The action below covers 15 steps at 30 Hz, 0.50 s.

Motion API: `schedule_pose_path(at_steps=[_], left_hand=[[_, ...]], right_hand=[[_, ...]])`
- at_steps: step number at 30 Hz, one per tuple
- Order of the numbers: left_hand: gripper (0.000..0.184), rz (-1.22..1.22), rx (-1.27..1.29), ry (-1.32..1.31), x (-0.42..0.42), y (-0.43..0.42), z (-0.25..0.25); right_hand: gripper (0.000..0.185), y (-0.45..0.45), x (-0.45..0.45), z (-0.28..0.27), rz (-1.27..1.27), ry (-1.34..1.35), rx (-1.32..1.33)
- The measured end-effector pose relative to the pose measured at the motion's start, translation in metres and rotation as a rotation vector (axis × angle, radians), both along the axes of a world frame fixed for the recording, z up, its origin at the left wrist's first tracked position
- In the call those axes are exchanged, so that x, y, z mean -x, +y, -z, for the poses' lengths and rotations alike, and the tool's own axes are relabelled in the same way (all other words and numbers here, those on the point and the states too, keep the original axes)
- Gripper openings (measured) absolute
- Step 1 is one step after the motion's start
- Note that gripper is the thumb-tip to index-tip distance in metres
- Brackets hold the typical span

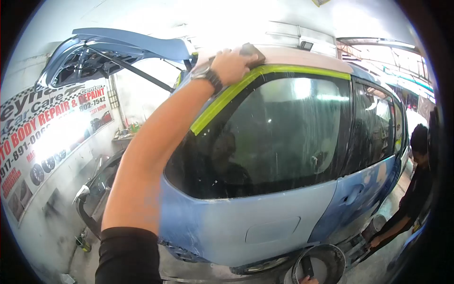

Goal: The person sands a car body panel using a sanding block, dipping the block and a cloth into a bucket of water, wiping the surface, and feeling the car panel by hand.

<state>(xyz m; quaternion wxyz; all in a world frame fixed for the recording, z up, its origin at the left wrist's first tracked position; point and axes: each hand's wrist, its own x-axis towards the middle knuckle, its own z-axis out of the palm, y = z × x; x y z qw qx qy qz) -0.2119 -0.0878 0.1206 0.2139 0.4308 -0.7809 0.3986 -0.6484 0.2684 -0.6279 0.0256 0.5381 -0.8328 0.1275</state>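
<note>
My left hand (230,66), with a watch on the wrist, is closed around a dark sanding block (255,53). It presses the block on the pinkish roof edge (302,58) of a blue car, just above a strip of yellow-green masking tape (222,105) along the side window. Only a few fingers of my right hand (309,280) show at the bottom edge of the view. They are closed on a dark strip-like tool (307,266) over a grey bucket (341,259); the lower end of the grip is cut off.
The car's tailgate (127,45) is raised at upper left. A side window (283,128) and a grey-primed panel (246,227) face me. At right, a person in black (416,189) reaches down beside the car. A detached bumper (90,203) leans near a printed banner (52,128).
</note>
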Motion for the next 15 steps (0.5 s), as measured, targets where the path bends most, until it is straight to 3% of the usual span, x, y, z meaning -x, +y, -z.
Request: schedule_pose_path(at_steps=[2,4,8,13,15], left_hand=[[0.054,0.114,0.09,-0.051,-0.033,0.012,0.026],[0.056,0.112,0.216,-0.118,-0.071,0.038,0.063],[0.056,0.122,0.219,-0.122,-0.067,0.033,0.053],[0.051,-0.179,0.054,0.133,0.018,-0.01,-0.004],[0.053,0.039,0.166,0.027,-0.027,-0.005,0.022]], right_hand=[[0.047,-0.002,0.005,0.014,-0.061,0.144,0.139],[0.046,-0.004,0.007,0.02,-0.011,0.055,0.087],[0.046,-0.01,-0.004,0.0,0.052,-0.073,-0.005],[0.045,-0.005,0.007,0.017,0.022,-0.009,-0.007],[0.045,-0.002,0.007,0.013,-0.03,0.035,0.005]])
